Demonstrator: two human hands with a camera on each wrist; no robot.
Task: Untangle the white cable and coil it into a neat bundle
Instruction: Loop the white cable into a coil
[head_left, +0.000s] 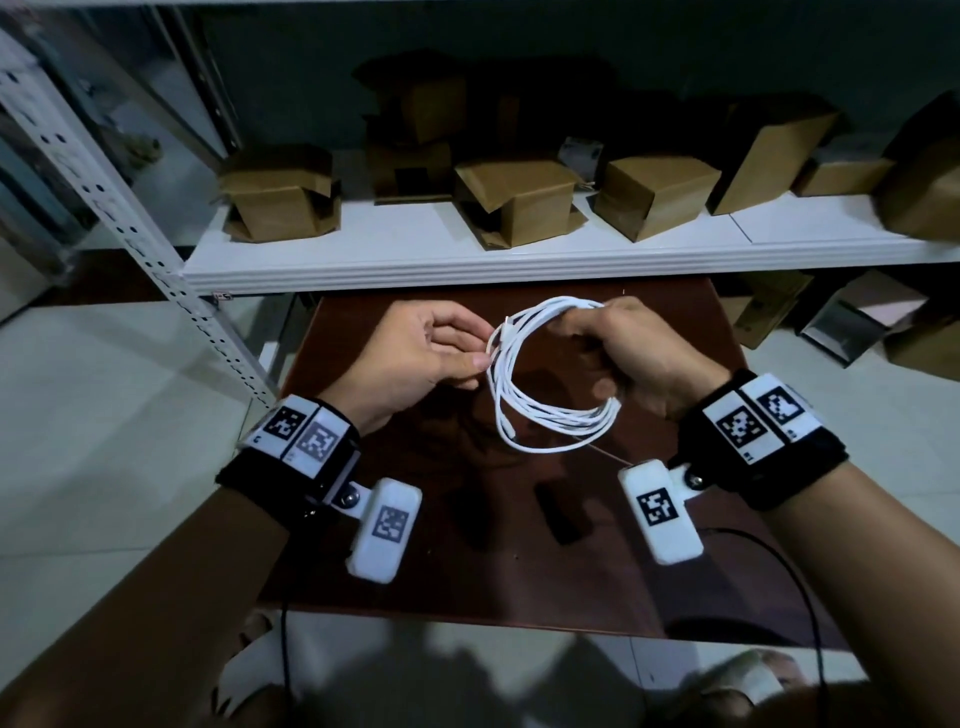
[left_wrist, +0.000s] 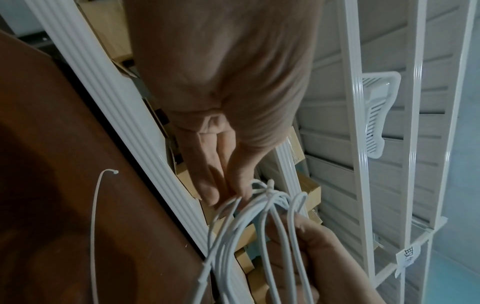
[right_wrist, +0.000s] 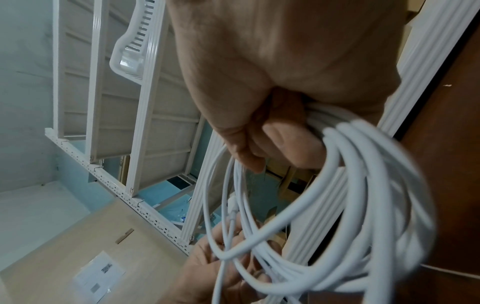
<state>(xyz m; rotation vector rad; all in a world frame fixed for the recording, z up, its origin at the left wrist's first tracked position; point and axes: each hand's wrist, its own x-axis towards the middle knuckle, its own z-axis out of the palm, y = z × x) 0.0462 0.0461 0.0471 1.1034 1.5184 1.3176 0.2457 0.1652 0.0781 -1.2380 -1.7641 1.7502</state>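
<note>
Right hand (head_left: 631, 353), fingers curled round 1 side of the white cable (head_left: 550, 410), coiled in several loops above the brown table (head_left: 675, 545); left hand (head_left: 415, 353) pinching the loose end; coiling near complete, next move likely tucking that end in.

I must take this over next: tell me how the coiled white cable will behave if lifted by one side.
The coiled white cable likely sags: its loops droop below the right hand. Nothing visibly binds it, so loops may spread. Its loose end may dangle.
</note>
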